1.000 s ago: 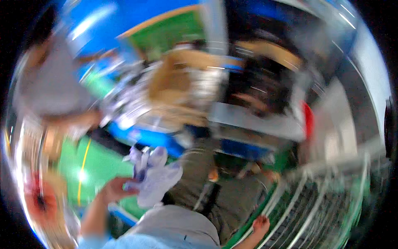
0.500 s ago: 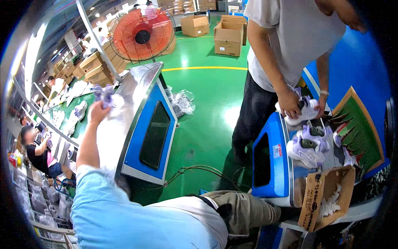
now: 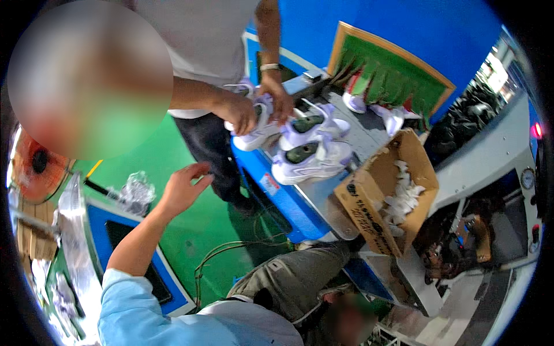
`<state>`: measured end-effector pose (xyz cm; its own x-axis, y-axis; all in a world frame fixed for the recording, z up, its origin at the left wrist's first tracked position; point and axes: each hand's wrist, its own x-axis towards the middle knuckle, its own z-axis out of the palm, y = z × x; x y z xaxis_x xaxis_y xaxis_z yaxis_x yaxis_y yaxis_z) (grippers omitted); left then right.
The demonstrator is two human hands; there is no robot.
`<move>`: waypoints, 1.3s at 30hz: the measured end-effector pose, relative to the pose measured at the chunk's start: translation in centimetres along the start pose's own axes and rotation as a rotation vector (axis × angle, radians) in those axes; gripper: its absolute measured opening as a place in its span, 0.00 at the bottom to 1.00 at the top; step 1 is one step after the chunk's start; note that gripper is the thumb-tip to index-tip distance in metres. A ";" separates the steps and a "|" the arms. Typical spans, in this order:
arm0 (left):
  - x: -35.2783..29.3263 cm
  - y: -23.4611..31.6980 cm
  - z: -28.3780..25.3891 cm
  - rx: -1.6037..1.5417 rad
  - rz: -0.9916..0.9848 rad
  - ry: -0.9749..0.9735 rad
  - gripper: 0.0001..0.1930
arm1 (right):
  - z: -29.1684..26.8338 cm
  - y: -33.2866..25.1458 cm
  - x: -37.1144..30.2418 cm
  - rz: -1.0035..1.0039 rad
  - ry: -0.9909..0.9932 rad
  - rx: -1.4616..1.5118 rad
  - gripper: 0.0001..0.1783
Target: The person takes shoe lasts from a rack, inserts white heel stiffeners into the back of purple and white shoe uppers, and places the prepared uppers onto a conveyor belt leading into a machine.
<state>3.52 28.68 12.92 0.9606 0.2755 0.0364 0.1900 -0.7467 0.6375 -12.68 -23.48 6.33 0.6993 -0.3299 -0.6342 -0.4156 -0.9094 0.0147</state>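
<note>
My left hand (image 3: pixel 186 187) hangs over the floor between the two benches, its fingers apart and nothing in them. Nearest to it is a white-and-lilac sneaker (image 3: pixel 251 141), gripped by another person's two hands (image 3: pixel 274 102) at the far bench. Two more such sneakers stand side by side there, a nearer sneaker (image 3: pixel 329 164) and a farther sneaker (image 3: pixel 294 138), with dark insides showing. At the lower left edge, a blurred lilac-and-white shoe (image 3: pixel 64 297) lies beside the metal bench. My right hand cannot be made out; a smeared patch by my trousers hides what is there.
An open cardboard box (image 3: pixel 430 173) with crumpled white pieces sits at the bench's near end. Behind the sneakers stands a wood-framed green flap panel (image 3: pixel 398 72). A red fan (image 3: pixel 37 161) and a plastic bag (image 3: pixel 137 193) are left; cables (image 3: pixel 216 251) cross the floor.
My left hand has let go of a lilac-and-white shoe at the left bench and moved right, over the floor. The view has swung right. The other person still handles a sneaker.
</note>
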 end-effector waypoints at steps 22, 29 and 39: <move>17.8 14.7 5.7 0.265 0.668 0.101 0.19 | 12.7 1.0 4.1 -0.397 0.480 0.444 0.18; -0.8 18.2 -2.5 -0.159 0.191 0.275 0.15 | 6.1 -2.2 1.9 -0.507 0.525 0.558 0.33; -9.4 21.6 5.5 -0.432 -0.353 -1.002 0.16 | -3.9 -7.6 -4.8 -1.169 1.019 0.187 0.41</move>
<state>-0.34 6.67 22.10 0.6341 -0.3224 -0.7028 0.5817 -0.4000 0.7083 -10.63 -15.98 12.32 0.7258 0.4151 0.5486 0.6105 -0.7562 -0.2355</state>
